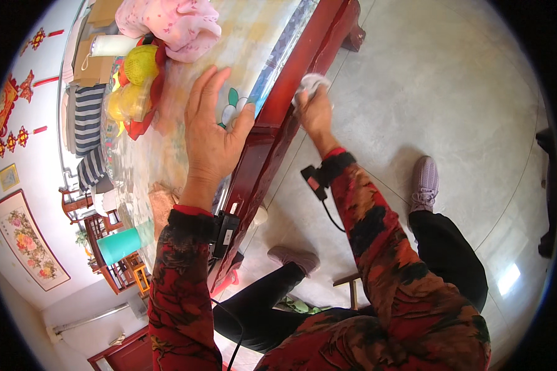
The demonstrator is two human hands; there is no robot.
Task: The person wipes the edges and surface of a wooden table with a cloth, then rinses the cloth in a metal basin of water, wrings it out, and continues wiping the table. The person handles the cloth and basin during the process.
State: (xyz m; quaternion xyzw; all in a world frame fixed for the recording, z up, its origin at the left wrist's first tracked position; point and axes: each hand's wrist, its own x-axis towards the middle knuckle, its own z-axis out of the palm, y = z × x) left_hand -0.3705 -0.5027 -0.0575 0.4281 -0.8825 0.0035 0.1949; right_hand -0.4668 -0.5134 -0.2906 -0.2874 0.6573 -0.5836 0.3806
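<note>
My left hand is over the tabletop near its front edge, fingers spread and nothing in it. Whether its palm presses on the clear cover cannot be made out. Beside its thumb shows a printed flower with a green leaf. My right hand grips a white cloth against the side of the dark red wooden table frame. Part of the cloth is hidden behind my fingers.
A red fruit dish holds yellow fruit. Beyond lies pink patterned fabric. Nearer me are a brownish cloth and a teal bin-like container. A small wooden stool stands by my legs on the tiled floor.
</note>
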